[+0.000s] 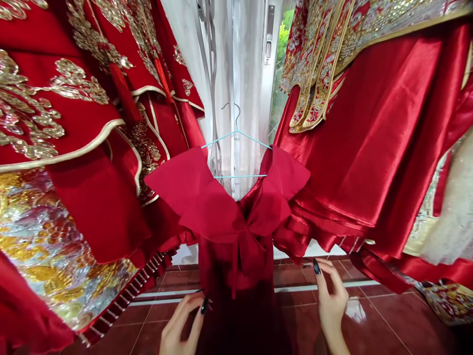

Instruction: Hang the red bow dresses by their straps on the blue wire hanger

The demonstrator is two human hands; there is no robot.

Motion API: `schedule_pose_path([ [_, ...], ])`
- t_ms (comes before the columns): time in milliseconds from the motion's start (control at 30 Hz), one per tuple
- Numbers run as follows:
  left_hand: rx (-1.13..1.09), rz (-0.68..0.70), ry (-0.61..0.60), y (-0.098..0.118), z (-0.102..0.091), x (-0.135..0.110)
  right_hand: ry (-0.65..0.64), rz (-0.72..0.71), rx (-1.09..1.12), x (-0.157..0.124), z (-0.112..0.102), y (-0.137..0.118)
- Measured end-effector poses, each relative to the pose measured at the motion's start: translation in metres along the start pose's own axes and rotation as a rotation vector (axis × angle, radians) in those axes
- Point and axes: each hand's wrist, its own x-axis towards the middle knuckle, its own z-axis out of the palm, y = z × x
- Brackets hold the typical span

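In the middle, a dark red dress point(218, 212) with wide ruffled shoulders and a knot at the chest hangs on a thin light-blue hanger point(254, 138). My left hand point(183, 320) is at the dress's left side, thumb and fingers brought together close to the fabric. Out to the right of the skirt, my right hand point(330, 291) is raised with its fingertips pinched, apart from the dress. Both hands have dark painted nails. Whatever lies between the fingertips is too small to make out.
Red garments with gold embroidery point(81, 84) crowd the left side. Red satin skirts point(369, 148) and a beaded jacket point(328, 64) hang at right. Behind are a white curtain point(247, 59) and a door frame point(268, 54). Dark red tiles point(384, 315) cover the floor.
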Motion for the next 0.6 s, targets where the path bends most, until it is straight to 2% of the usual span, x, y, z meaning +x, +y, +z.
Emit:
schedule_pose_path([
  [100,0.123,0.149,-0.074,0.018,-0.025,0.043,-0.070,-0.122,-0.003,0.031,-0.002,-0.026],
  [167,0.187,0.274,-0.179,0.043,-0.038,0.088,-0.148,-0.233,0.020,0.063,0.004,-0.054],
  [233,0.135,0.316,-0.195,0.079,-0.040,0.139,-0.241,-0.379,0.053,0.099,0.020,-0.089],
  [300,0.148,0.334,-0.171,0.116,-0.026,0.191,-0.252,-0.522,-0.046,0.136,0.047,-0.124],
  [367,0.158,0.370,-0.086,0.146,0.001,0.235,-0.282,-0.575,-0.229,0.168,0.082,-0.152],
  [400,0.277,0.377,-0.037,0.156,0.016,0.253,-0.333,-0.568,-0.317,0.181,0.100,-0.161],
  [500,0.550,0.308,-0.107,0.164,0.048,0.291,-0.434,-0.547,-0.483,0.210,0.141,-0.170],
  [600,0.600,0.239,-0.225,0.153,0.049,0.315,-0.471,-0.553,-0.548,0.233,0.154,-0.154],
])
